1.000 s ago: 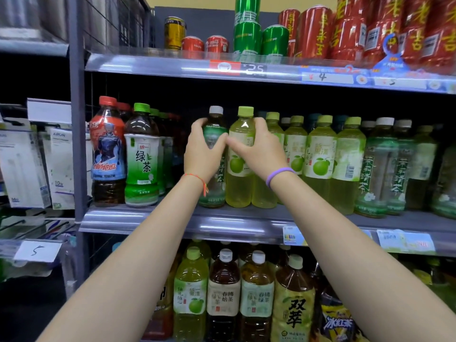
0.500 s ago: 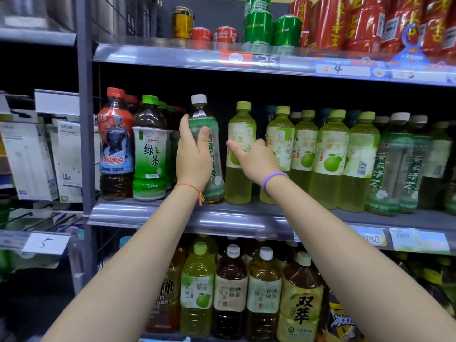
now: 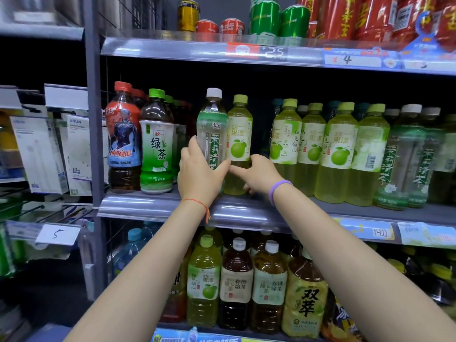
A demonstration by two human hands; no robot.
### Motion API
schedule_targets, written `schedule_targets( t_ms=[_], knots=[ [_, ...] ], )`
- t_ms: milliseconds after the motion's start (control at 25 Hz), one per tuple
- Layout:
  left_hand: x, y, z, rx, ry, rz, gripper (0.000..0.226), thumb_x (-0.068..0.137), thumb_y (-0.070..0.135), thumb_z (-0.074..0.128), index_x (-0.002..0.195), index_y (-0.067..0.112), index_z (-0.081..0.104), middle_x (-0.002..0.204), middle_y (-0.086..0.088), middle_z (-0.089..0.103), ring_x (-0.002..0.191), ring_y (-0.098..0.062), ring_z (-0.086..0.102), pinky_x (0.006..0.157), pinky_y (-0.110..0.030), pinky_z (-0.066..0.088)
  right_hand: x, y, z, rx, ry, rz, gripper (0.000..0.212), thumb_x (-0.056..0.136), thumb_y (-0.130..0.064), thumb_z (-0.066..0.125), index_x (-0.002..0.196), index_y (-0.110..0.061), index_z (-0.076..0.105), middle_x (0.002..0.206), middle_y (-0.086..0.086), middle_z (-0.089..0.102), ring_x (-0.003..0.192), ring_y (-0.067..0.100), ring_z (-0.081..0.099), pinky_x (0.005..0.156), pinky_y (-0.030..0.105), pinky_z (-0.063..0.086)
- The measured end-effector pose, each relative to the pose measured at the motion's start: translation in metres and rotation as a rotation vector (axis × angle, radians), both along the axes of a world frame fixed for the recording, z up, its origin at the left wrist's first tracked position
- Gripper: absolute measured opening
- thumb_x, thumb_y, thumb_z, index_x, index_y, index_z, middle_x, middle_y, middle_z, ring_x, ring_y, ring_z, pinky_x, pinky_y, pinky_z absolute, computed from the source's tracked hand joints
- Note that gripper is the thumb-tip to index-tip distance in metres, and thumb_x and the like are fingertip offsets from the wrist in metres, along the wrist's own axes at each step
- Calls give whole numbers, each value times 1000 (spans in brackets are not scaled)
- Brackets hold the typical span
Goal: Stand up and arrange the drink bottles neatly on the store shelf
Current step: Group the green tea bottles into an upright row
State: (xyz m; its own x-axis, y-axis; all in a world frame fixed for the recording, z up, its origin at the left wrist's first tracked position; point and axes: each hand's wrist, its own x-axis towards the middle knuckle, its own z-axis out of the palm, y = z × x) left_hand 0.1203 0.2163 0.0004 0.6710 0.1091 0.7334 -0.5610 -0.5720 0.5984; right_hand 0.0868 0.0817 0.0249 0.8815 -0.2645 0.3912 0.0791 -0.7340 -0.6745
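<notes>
My left hand (image 3: 198, 174) grips a white-capped jasmine tea bottle (image 3: 212, 124) with a green label, upright on the middle shelf (image 3: 153, 206). Touching its right side stands a green-capped yellow apple drink bottle (image 3: 238, 134); my right hand (image 3: 259, 175) holds its lower part, thumb across the front. A gap of dark shelf separates this pair from a row of matching yellow apple drink bottles (image 3: 338, 149) further right.
A red-capped cola bottle (image 3: 122, 137) and a green tea bottle (image 3: 156, 141) stand to the left by the grey upright post (image 3: 92, 144). More jasmine tea bottles (image 3: 404, 156) fill the right end. Cans (image 3: 265, 18) sit on the shelf above, larger bottles (image 3: 237, 282) below.
Both hands have slid lower on the two bottles. The jasmine tea bottle and the yellow bottle now stand pressed together, and a gap has opened to their right.
</notes>
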Motion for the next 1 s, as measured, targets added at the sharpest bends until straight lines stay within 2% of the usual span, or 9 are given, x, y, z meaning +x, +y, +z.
schedule_targets(
  t_ms=[200,320,560,680,800,880,1000],
  knots=[
    [-11,-6,-5,40,17,121,91,91,36,64,155,6,7,144,-15,40,129,-32,45,92,-44,47,-3,-4,-7,-21,-58,-23,46,85,-41,74,116,-11,58,110,3,66,100,21,63,88,36,54],
    [-13,-5,-11,62,32,138,92,90,32,65,154,4,6,144,-17,38,131,-32,41,96,-41,45,-4,-4,-11,-46,-74,-67,47,86,-42,73,115,-9,57,111,6,65,99,23,62,88,39,53],
    [-19,-3,-14,39,83,85,88,84,23,62,153,4,10,141,-17,40,127,-35,42,97,-46,42,0,5,-11,-144,-62,-144,39,95,-35,64,115,-5,51,110,10,60,90,22,53,74,31,41],
    [-19,-2,-12,14,83,67,84,84,21,60,152,6,14,139,-18,42,124,-37,45,96,-47,42,4,8,-9,-130,-48,-125,38,94,-31,65,121,-6,53,116,10,62,100,24,59,78,30,44],
    [-21,2,-11,-33,52,51,82,83,25,62,151,10,18,135,-16,47,118,-37,50,89,-46,46,2,8,-7,-98,-51,-72,32,95,-21,62,124,-10,58,117,8,65,105,25,63,86,31,51],
    [-27,4,-9,-96,42,-2,78,83,33,64,147,14,23,130,-11,53,108,-32,56,78,-39,48,-9,4,-4,-65,-164,-78,26,94,-12,53,117,-14,65,109,6,68,98,23,65,85,33,54],
    [-36,-7,-6,-98,25,-120,65,86,40,61,140,18,31,118,-5,60,94,-27,60,70,-32,45,-39,-10,4,-2,-420,-169,25,91,-8,47,100,-17,68,86,-4,65,79,16,60,67,28,47]
  ],
)
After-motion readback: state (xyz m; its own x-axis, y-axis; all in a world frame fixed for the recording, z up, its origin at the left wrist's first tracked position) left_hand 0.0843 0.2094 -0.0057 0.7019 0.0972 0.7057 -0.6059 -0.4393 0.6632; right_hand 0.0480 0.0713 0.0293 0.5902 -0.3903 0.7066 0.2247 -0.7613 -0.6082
